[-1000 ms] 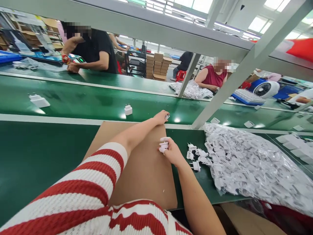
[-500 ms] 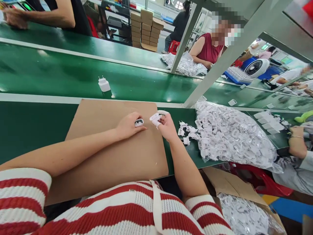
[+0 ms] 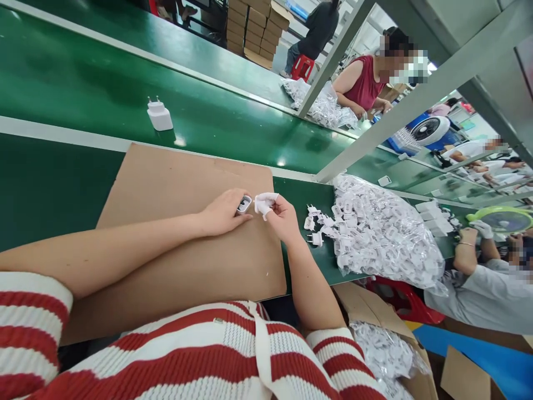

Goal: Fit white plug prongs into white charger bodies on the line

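Note:
My left hand rests on a brown cardboard sheet and grips a small white charger body, its open end turned toward the right. My right hand, with white finger cots on its fingertips, pinches a small white plug part right beside that charger body. The two pieces are almost touching. Loose white plug parts lie on the green bench just right of my right hand.
A clear bag heaped with white plug parts sits to the right. One finished white charger stands on the green conveyor belt beyond the cardboard. A grey frame post slants overhead. Other people work across the belt and at right.
My left hand came back from the belt's edge to the cardboard with the charger body. Both hands have drawn together, and the view has tilted down and right.

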### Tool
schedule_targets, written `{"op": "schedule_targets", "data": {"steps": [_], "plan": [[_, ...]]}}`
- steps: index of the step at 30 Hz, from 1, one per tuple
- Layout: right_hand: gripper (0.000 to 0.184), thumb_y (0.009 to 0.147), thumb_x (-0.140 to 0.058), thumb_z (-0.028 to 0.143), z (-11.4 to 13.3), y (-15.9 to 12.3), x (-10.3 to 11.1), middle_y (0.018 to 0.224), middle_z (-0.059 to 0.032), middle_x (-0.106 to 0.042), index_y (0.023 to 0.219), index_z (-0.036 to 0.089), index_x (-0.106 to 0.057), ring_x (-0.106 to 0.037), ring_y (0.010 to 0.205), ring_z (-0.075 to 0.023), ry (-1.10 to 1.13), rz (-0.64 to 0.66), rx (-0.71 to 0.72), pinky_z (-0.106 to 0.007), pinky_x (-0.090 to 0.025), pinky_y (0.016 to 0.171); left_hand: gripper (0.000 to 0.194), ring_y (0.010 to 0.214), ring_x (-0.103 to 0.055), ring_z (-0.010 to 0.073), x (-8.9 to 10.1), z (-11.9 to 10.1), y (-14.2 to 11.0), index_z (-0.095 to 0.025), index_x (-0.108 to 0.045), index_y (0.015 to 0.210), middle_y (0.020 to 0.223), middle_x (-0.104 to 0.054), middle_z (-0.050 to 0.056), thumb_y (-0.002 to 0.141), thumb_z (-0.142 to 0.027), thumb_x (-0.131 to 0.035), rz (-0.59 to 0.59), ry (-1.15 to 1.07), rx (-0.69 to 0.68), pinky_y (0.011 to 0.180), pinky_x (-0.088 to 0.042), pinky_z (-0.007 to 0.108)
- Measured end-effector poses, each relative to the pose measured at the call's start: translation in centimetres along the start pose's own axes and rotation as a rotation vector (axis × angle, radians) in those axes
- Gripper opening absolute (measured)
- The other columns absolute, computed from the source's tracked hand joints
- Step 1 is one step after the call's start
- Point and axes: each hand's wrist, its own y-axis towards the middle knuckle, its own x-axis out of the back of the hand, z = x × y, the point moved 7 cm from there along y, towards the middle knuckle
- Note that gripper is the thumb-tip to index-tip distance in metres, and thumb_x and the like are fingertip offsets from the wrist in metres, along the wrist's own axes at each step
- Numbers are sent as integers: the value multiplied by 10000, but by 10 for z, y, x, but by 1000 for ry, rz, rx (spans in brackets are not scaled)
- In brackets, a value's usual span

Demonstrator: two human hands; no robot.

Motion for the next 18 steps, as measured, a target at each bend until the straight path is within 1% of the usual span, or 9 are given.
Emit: {"op": "schedule_targets", "data": {"steps": [2,4,7,9,10,12,14,16,18], "plan": [[252,813,-680,330,0,0,-2,864,-9,-711,1043,230,-712,-595,731,-131,22,13,-14,-271,-506,670,642,1211,-544,326,-2,1,-3,-199,-491,1300,1318,-558,127,761,-466,-717,55,-41,34,997,-474,409],[266,814,-692,364,2,1,-3,855,-10,-707,1045,234,-703,-602,743,-138,49,21,-19,-272,-501,653,737,1184,-564,299,-3,1,-8,-216,-423,1395,1346,-531,118,755,-433,-717,128,-120,21,959,-498,376],[285,810,-701,393,3,2,-3,882,-12,-710,1049,238,-687,-615,750,-138,69,19,-26,-266,-489,628,611,958,-630,237,-1,3,-10,-257,-442,1402,1145,-623,61,841,-405,-632,131,-214,29,828,-518,342],[352,809,-708,389,3,2,-2,948,-14,-722,1127,250,-652,-637,783,-138,91,-11,-27,-261,-495,638,528,822,-622,218,-1,7,-9,-259,-520,1308,988,-644,27,834,-437,-669,88,-219,80,734,-507,333],[394,809,-713,382,3,1,-1,974,-14,-725,1174,257,-629,-647,802,-139,100,-32,-28,-261,-503,653,518,794,-617,215,-1,9,-8,-252,-554,1249,960,-646,21,803,-460,-715,64,-210,103,708,-501,332],[420,806,-718,361,3,0,3,967,-11,-728,1200,258,-615,-658,813,-141,92,-78,-24,-271,-519,687,545,802,-619,220,0,9,-7,-235,-596,1154,997,-653,30,721,-496,-800,11,-186,121,706,-503,337],[311,802,-708,336,3,-2,6,897,-9,-726,1093,235,-665,-650,770,-141,51,-104,-15,-287,-525,701,576,866,-631,231,0,7,-5,-234,-618,1138,1085,-653,42,677,-507,-830,-4,-185,91,743,-515,337],[234,794,-710,334,4,-3,7,870,-19,-729,997,220,-693,-645,750,-146,41,-95,-18,-295,-526,689,511,911,-634,233,0,3,-5,-242,-648,1127,1106,-652,39,701,-481,-800,20,-191,37,761,-517,324],[308,764,-752,349,4,-3,4,946,-39,-746,1039,224,-694,-662,800,-166,85,-33,-43,-297,-527,665,396,880,-627,225,1,0,-4,-244,-683,1069,1026,-657,33,740,-456,-745,46,-194,-2,737,-505,311]]}}
